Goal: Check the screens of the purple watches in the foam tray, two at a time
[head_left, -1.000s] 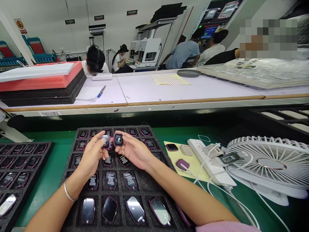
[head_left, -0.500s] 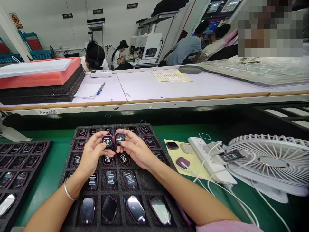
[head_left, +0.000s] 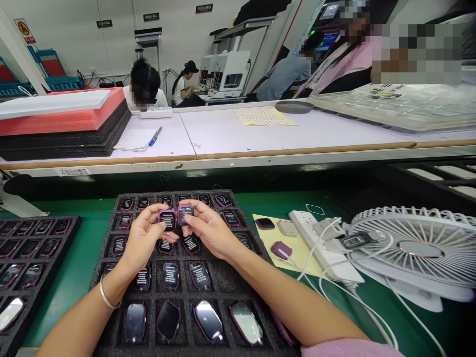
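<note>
My left hand (head_left: 143, 237) pinches a small purple smartwatch body (head_left: 167, 219) by its edges. My right hand (head_left: 208, 229) pinches a second purple watch body (head_left: 185, 214) right beside it. Both screens show white text on black. The two watches are held side by side, almost touching, just above the far half of a black foam tray (head_left: 219, 277) whose pockets hold several more watch bodies. A silver bangle sits on my left wrist.
A second black foam tray (head_left: 55, 243) of watches lies at the left. On the right are a yellow sheet (head_left: 293, 258) with loose watch bodies, a white power strip (head_left: 316, 243) with cables and a white fan (head_left: 416, 248). Other people work at benches behind.
The watches have dropped slightly toward the tray, and their screens have changed from a bright graphic to white text. My hands stay close together.
</note>
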`<state>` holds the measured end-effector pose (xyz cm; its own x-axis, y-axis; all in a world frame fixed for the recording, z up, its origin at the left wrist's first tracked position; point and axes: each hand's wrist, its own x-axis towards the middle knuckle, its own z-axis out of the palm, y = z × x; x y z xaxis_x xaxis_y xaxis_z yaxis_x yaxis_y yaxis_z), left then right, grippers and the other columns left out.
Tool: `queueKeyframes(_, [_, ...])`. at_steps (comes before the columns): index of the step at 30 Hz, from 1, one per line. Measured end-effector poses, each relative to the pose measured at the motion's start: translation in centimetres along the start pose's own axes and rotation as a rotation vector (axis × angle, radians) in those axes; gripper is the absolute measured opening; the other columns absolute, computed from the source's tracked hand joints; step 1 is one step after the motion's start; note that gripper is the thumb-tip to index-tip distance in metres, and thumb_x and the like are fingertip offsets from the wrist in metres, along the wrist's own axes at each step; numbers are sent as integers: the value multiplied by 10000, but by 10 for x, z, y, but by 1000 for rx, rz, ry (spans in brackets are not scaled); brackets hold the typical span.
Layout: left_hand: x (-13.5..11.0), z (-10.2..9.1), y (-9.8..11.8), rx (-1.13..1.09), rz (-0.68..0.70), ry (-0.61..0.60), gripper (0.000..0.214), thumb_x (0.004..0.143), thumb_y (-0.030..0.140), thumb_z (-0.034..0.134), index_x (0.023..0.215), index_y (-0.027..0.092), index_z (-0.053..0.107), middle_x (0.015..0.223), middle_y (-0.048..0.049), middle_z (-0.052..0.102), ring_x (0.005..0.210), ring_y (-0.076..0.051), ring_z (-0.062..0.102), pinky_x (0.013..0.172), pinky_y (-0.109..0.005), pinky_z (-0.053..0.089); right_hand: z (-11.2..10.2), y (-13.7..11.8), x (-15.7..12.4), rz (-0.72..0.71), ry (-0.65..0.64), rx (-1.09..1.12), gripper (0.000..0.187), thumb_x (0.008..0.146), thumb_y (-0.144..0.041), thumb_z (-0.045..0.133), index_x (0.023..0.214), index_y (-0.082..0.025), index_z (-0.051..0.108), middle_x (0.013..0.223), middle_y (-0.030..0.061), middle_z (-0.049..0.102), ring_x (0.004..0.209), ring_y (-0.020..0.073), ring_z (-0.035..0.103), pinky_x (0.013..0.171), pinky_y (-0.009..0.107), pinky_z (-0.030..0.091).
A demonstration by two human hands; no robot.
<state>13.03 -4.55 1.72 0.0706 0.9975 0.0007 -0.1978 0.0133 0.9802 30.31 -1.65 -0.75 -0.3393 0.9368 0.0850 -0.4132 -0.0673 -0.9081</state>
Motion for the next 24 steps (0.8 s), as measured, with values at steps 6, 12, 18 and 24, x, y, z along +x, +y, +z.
queueKeyframes(6, [0,2,1,3,16,10,371,728,212,695,1081,169,587,927,-3,693,584,-142,726,579,-271,627,1,0,-1,-16,-28,-21,379,773,-143,681,1137,-232,623,885,-18,638,617,94,602,632,276,461])
queueKeyframes(12, [2,1,-1,30,18,17,349,740,221,697,1068,173,587,939,-4,687,564,-122,710,561,-256,615,1,-1,-2,-22,-27,-31,371,778,-156,679,1136,-235,620,890,-12,624,625,101,599,626,278,461])
queueKeyframes(18, [1,2,0,-1,24,6,348,718,186,661,1058,181,590,923,-2,679,585,-138,716,570,-268,612,0,1,-2,-33,-42,-30,408,764,-141,690,1150,-244,610,939,-3,616,651,105,585,653,292,485])
queueKeyframes(24, [1,2,-1,10,39,36,371,709,179,705,1061,189,588,936,3,676,592,-128,714,586,-262,609,4,1,-1,-40,0,-43,407,716,-147,762,1089,-245,630,940,-11,608,645,86,531,586,239,461])
